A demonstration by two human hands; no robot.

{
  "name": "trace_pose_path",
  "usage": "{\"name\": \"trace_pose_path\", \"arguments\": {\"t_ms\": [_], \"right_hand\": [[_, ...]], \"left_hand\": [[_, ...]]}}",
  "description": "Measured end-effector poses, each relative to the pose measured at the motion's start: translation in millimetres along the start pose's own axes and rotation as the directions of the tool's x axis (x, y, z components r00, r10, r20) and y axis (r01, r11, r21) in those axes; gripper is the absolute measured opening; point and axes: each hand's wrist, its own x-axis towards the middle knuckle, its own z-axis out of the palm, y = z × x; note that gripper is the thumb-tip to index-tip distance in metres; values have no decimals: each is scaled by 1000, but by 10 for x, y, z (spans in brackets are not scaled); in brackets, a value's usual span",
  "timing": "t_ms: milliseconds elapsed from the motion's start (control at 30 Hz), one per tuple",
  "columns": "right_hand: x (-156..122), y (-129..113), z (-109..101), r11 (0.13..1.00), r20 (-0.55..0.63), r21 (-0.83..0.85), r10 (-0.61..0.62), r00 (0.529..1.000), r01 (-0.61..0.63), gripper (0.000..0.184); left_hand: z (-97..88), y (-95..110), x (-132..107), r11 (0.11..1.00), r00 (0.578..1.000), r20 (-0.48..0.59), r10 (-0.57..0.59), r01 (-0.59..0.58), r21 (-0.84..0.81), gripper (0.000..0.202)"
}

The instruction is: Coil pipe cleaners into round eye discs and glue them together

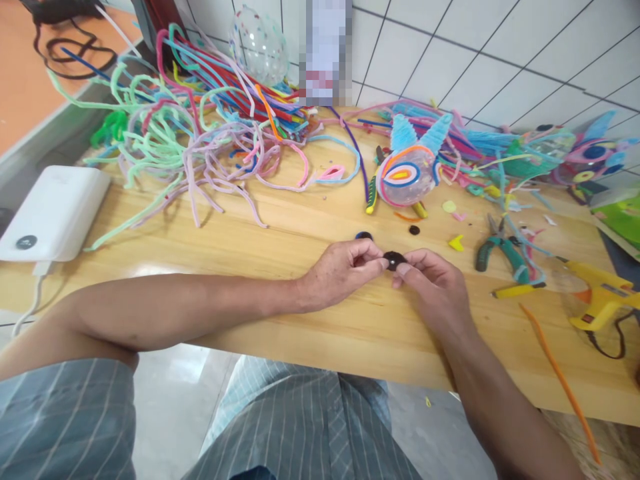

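My left hand [343,272] and my right hand [430,280] meet over the wooden table [300,313], fingers pinched together on a small black coiled disc [395,259] held between them. Just beyond my fingers lie another small dark disc with a blue rim [363,235] and a tiny black coil [414,230]. Behind those stands a clear ball figure [407,175] with blue fuzzy ears and a ringed orange, blue and white eye.
A large heap of coloured pipe cleaners [200,127] covers the back left. A white power bank [55,212] lies at the left edge. Green-handled pliers [493,250], a yellow glue gun [603,297] and an orange pipe cleaner [560,380] lie to the right. More decorated figures [575,153] stand back right.
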Motion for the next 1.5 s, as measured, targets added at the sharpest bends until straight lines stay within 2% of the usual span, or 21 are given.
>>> {"name": "trace_pose_path", "arguments": {"t_ms": [133, 333, 600, 767, 1000, 1200, 1500], "right_hand": [[-2, 22, -8, 1000, -9, 22, 2, 1000, -2, 8], [-9, -5, -10, 1000, -15, -11, -3, 1000, 3, 8], [-10, -16, 10, 998, 0, -16, -55, 998, 55, 7], [-17, -9, 15, 998, -1, -32, -47, 999, 47, 7], [-15, -10, 28, 999, -6, -18, -31, 1000, 31, 8], [-21, -17, 29, 999, 16, -24, -45, 999, 46, 9], [-30, -7, 41, 997, -16, -28, -70, 997, 70, 6]], "left_hand": [[2, 22, -11, 999, 1000, 12, 4, -3, -46, 25], [2, 9, -9, 999, 999, -34, 10, -12, -53, 19], [-16, 18, -16, 999, 999, 17, 51, -51, 3, 15], [-13, -3, -16, 999, 998, 42, 43, -44, 17, 19], [-9, 11, -17, 999, 999, 18, 36, -36, -17, 16], [-11, 21, -7, 999, 999, 28, 37, -36, -12, 17], [-18, 35, -17, 997, 996, 63, 71, -71, 3, 18]]}}
